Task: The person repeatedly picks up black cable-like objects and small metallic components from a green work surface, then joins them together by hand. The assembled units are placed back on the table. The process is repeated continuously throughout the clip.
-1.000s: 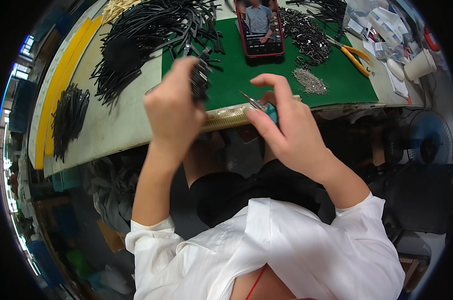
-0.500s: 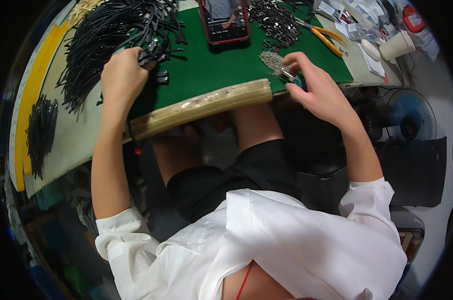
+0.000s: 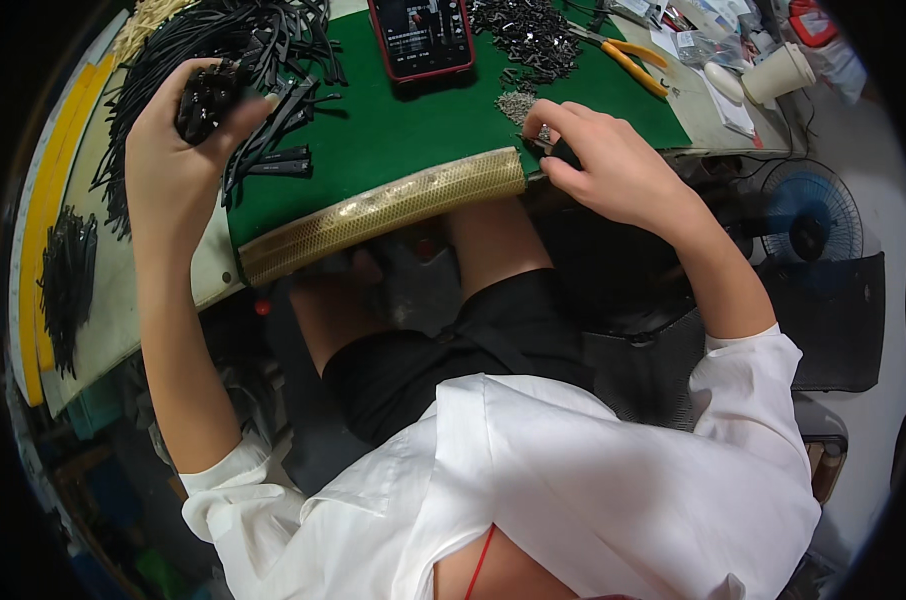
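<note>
Black cords (image 3: 205, 98), gathered as a short bundle, sit in my left hand (image 3: 178, 150) at the upper left of the green mat (image 3: 403, 125), above the mat's left edge.

Surroundings:
- A large heap of loose cords (image 3: 223, 40) lies just behind and around the left hand, spilling onto the mat. Several flat black pieces (image 3: 283, 160) lie on the mat just beside that hand.
- A separate small pile of cords (image 3: 68, 280) lies well apart, on the pale tabletop (image 3: 103, 300) at far left, next to a yellow strip (image 3: 33, 270).
- A phone in a red case (image 3: 421, 38) lies at the mat's far edge, between the two hands.
- A heap of small dark metal parts (image 3: 528, 35) lies behind the right hand (image 3: 603, 165); a smaller grey pile of parts (image 3: 518, 103) touches its fingertips.
- Yellow-handled pliers (image 3: 628, 60), a paper cup (image 3: 778, 75) and papers stand to the right, well apart from the hands.

Grip:
- Left hand: fingers wrapped tight around the cord bundle, ends sticking out above the fist.
- Right hand: fingers curled down at the mat's right front corner, thumb and forefinger drawn together on something small and dark; I cannot tell what it is.

Edges and room:
- A gold padded strip (image 3: 383, 210) runs along the mat's near edge; the right hand rests at its right end.
- Bare mat lies open between the hands. A fan (image 3: 808, 215) stands below the table at right.
</note>
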`<state>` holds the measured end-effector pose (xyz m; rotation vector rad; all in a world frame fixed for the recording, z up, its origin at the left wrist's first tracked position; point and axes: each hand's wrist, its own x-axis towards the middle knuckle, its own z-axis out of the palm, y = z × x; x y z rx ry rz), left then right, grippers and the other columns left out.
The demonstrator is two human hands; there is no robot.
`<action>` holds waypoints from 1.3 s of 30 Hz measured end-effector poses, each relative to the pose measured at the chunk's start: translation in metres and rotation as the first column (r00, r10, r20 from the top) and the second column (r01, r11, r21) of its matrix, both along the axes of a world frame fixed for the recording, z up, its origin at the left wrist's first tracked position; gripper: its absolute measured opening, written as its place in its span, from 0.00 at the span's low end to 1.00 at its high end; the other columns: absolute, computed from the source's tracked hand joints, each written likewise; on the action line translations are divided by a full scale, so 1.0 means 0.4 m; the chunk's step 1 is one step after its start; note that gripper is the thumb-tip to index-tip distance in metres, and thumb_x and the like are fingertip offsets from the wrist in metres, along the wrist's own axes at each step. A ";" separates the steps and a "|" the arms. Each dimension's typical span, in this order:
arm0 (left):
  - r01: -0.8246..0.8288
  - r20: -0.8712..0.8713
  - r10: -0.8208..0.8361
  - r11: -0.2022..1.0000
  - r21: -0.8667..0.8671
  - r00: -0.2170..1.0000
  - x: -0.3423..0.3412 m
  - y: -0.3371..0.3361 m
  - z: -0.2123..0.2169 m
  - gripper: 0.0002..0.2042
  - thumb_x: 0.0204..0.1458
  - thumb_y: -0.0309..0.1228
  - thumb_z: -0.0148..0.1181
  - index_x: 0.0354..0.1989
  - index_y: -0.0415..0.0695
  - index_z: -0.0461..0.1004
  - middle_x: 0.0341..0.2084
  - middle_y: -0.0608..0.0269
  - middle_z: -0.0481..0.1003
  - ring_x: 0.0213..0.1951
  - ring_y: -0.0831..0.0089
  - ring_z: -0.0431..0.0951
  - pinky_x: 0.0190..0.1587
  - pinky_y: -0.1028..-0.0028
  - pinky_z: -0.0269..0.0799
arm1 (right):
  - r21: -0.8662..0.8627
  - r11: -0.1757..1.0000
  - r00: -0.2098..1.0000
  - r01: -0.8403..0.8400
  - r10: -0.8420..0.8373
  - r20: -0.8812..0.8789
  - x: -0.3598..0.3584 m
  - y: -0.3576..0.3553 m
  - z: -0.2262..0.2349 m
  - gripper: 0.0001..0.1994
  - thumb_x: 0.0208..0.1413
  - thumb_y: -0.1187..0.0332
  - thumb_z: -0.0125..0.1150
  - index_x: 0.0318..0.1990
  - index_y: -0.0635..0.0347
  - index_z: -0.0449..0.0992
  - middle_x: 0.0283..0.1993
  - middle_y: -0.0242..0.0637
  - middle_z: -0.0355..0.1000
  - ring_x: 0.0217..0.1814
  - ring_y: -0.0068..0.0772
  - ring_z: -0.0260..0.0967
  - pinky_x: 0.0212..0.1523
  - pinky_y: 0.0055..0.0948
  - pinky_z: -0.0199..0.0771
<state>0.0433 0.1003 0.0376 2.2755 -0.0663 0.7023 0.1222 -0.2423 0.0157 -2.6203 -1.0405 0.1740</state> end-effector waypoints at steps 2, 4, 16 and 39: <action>0.013 0.010 -0.013 0.999 0.040 1.000 -0.018 -0.022 0.017 0.10 0.55 0.31 0.68 0.40 0.39 0.78 0.24 0.69 0.78 0.28 0.82 0.76 0.34 0.82 0.69 | -0.003 1.000 1.000 0.000 0.000 0.003 0.001 0.002 -0.001 0.13 0.55 0.70 0.56 0.48 0.59 0.71 0.45 0.46 0.74 0.48 0.49 0.73 0.49 0.41 0.73; 0.039 -0.002 -0.039 0.999 0.016 0.999 -0.036 -0.036 0.027 0.10 0.55 0.30 0.68 0.41 0.39 0.78 0.25 0.69 0.78 0.28 0.82 0.77 0.34 0.82 0.70 | -0.011 1.000 1.000 -0.006 0.006 0.014 0.003 0.004 -0.001 0.13 0.55 0.70 0.56 0.48 0.59 0.71 0.45 0.46 0.74 0.48 0.50 0.73 0.49 0.42 0.73; 0.262 0.087 -0.250 0.857 -0.444 0.964 -0.097 -0.151 -0.010 0.17 0.55 0.29 0.66 0.52 0.38 0.74 0.27 0.65 0.79 0.24 0.84 0.76 0.21 0.87 0.61 | -0.109 0.993 0.994 -0.051 0.061 0.092 0.012 0.030 0.015 0.15 0.54 0.72 0.57 0.51 0.57 0.71 0.41 0.49 0.73 0.42 0.55 0.73 0.44 0.44 0.72; 0.083 0.369 -0.190 0.954 0.287 0.910 -0.112 -0.196 -0.033 0.21 0.34 0.21 0.69 0.42 0.36 0.77 0.29 0.54 0.80 0.27 0.61 0.82 0.30 0.72 0.77 | 0.602 0.606 0.356 0.519 0.487 -0.797 -0.167 0.174 0.100 0.14 0.67 0.64 0.52 0.55 0.58 0.65 0.31 0.32 0.70 0.18 0.14 0.66 0.17 0.14 0.62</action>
